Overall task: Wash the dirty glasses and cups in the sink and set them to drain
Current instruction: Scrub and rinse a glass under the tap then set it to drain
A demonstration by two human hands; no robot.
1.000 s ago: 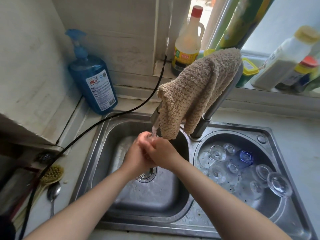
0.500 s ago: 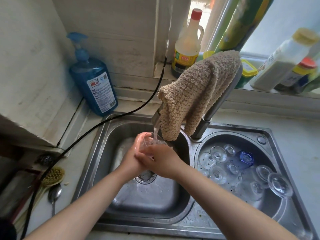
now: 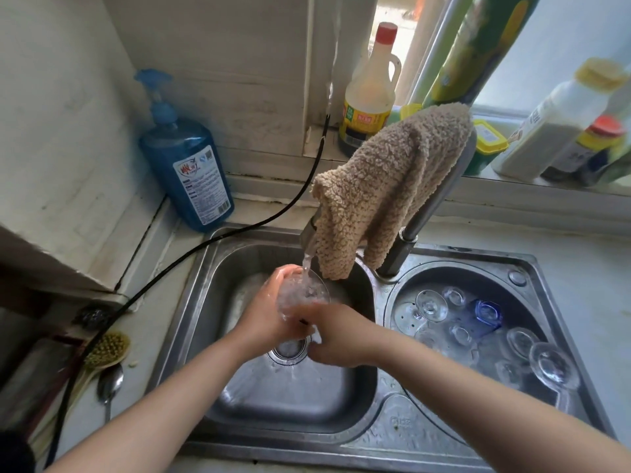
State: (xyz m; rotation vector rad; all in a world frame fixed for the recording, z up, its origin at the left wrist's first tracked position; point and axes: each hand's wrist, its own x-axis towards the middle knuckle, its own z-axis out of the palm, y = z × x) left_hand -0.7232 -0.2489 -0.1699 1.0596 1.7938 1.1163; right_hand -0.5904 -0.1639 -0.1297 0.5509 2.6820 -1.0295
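The left hand [image 3: 269, 312] curls its fingers round a clear glass [image 3: 302, 295] under the tap stream; the right hand [image 3: 336, 336] pinches its near rim. Turning it slowly should rinse every side, before it joins the drained glasses [image 3: 478, 329] rightward.

Blue pump bottle of soap [image 3: 187, 172] stands upright in the back-left corner of the surface [image 3: 587, 281], against the wall. Black cable [image 3: 218, 238] runs from the wall down past it, off to the lower left. Bristle brush [image 3: 106, 349] and metal spoon [image 3: 110, 387] lie side by side at the left edge. Beige fleecy cloth [image 3: 386, 186] draped over the tap. On the windowsill [image 3: 532, 196]: red-capped bottle with yellow label [image 3: 370, 93], white yellow-capped bottle [image 3: 560, 121] tilted, small yellow-lidded tub [image 3: 486, 141].
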